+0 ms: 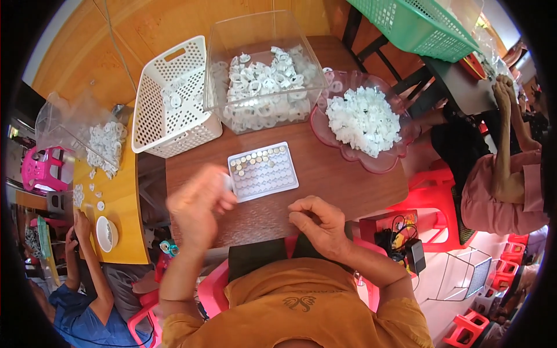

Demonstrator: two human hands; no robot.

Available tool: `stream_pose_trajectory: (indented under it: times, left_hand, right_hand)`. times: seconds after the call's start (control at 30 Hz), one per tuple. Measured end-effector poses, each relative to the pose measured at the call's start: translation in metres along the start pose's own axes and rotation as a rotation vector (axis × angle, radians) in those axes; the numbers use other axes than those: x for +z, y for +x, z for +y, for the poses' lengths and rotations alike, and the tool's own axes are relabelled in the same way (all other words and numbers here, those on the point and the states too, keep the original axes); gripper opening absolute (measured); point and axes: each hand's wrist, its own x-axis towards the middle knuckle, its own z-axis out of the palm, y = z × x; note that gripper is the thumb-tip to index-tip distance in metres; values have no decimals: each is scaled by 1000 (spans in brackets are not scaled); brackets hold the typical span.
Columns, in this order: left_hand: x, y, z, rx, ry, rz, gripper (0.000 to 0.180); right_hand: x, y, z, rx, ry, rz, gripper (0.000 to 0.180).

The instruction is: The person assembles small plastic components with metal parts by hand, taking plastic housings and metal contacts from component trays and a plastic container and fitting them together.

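Observation:
My left hand (pixel 198 206), smeared by motion, is raised at the left side of a white tray (pixel 264 194) on the brown table. A small white plastic piece (pixel 226 181) shows at its fingertips, and the fingers are curled in on it. The tray has rows of round pockets; several small round metal discs (pixel 258 155) sit in its upper rows. Near the table's front edge, right of the tray, my right hand (pixel 320 225) is closed, with curled fingers and the thumb against the forefinger. Whatever it may hold cannot be made out.
Behind the tray stand a white perforated basket (pixel 177 130) and a clear bin (pixel 264 110) of white plastic pieces. A pink flower-shaped bowl (pixel 386 162) heaped with white pieces is at right. People sit on both sides; a yellow table (pixel 130 232) adjoins at left.

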Motion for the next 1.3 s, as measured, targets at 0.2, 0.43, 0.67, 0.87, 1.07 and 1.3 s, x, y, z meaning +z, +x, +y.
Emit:
stream_pose_trajectory:
  times: [0.2, 0.43, 0.67, 0.87, 1.07, 1.3]
  left_hand:
    - [-37, 107, 33, 282, 315, 155, 38]
    - [-30, 104, 12, 469, 339, 176, 48]
    - [-12, 36, -19, 238, 109, -20, 40]
    - [-17, 8, -45, 76, 48, -31, 37]
    - [-10, -6, -58, 5, -88, -102, 36]
    - [11, -17, -46, -44, -166, -156, 33]
  right_hand:
    - [-29, 53, -32, -232, -310, 75, 10]
    - [-50, 172, -57, -589, -568, 145, 6]
    - [-48, 288, -24, -382, -1267, -590, 9]
    - [-29, 298, -2, -308, -1531, -744, 9]
    - [-39, 299, -1, -383, -1453, -618, 7]
    - [-47, 233, -70, -258, -456, -197, 7]
